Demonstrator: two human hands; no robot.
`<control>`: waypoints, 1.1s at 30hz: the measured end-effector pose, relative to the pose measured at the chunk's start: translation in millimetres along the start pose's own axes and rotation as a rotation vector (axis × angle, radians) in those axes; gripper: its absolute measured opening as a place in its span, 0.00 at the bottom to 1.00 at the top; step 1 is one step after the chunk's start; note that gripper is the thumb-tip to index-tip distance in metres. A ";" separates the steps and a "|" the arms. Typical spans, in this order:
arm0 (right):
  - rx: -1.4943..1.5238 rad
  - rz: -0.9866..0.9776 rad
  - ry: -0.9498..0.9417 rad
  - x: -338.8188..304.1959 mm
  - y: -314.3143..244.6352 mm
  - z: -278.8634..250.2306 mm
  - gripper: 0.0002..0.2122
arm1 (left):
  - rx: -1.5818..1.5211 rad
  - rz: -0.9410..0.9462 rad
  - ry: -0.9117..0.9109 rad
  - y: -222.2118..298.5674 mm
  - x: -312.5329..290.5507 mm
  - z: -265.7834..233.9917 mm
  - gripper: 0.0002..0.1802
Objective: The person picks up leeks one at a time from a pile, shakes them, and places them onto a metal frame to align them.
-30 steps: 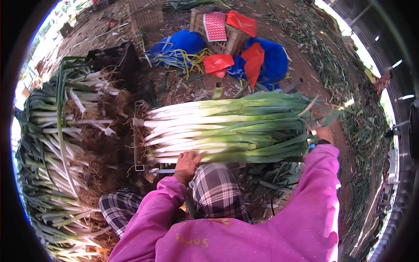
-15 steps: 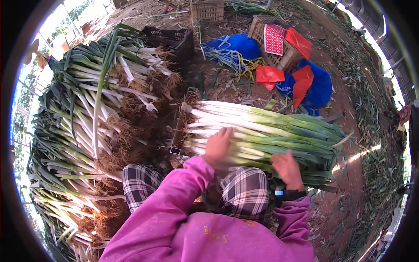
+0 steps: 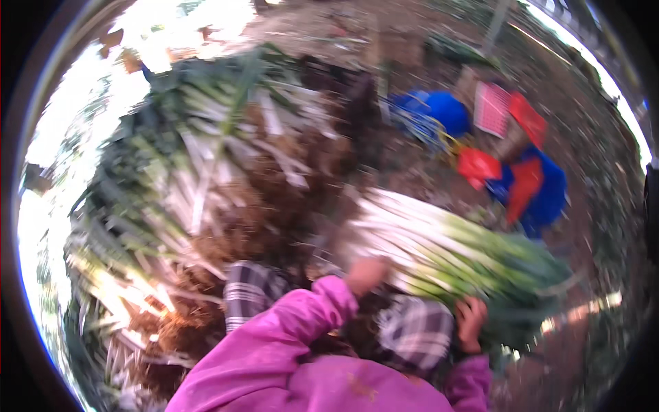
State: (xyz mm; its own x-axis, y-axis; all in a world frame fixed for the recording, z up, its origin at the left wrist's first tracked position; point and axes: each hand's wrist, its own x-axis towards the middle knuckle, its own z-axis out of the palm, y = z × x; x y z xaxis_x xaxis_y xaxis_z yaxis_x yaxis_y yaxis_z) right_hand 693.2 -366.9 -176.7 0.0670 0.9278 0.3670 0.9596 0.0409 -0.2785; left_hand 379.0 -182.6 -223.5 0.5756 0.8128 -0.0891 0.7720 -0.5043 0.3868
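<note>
A bundle of leeks (image 3: 439, 247) lies before my knees, white stems to the left and green leaves to the right. By the bundle's near edge, around the white stems, is my left hand (image 3: 368, 275); its fingers are smeared by motion. My right hand (image 3: 471, 323) rests at the near edge of the green part, fingers parted and slightly bent, with nothing seen in them. Whether either hand presses on the leeks is hard to make out. The whole picture is blurred.
A large heap of leeks with brown roots (image 3: 199, 178) fills the left side. Beyond the bundle lie a blue bag (image 3: 443, 112) with pale and yellow strings, a blue cloth-like item (image 3: 549, 192) and red sheets (image 3: 478, 167). A dark crate (image 3: 353, 89) stands behind the heap.
The view has swung, so the scene sits further right and lower. My left hand has come off the top of the stems to the near edge; my right hand has drawn back toward me.
</note>
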 end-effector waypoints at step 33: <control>2.076 -0.042 0.256 208.7 -136.6 -170.2 0.32 | -0.470 0.314 0.162 26.9 -190.7 -353.5 0.18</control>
State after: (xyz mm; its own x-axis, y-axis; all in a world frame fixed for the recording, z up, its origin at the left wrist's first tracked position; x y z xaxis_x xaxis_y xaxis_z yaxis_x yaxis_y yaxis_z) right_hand 622.7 -241.9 89.0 0.2606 0.8625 0.4338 -0.6771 0.4836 -0.5548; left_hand 194.7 -248.1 128.4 0.6802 0.6983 0.2230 0.3474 -0.5749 0.7408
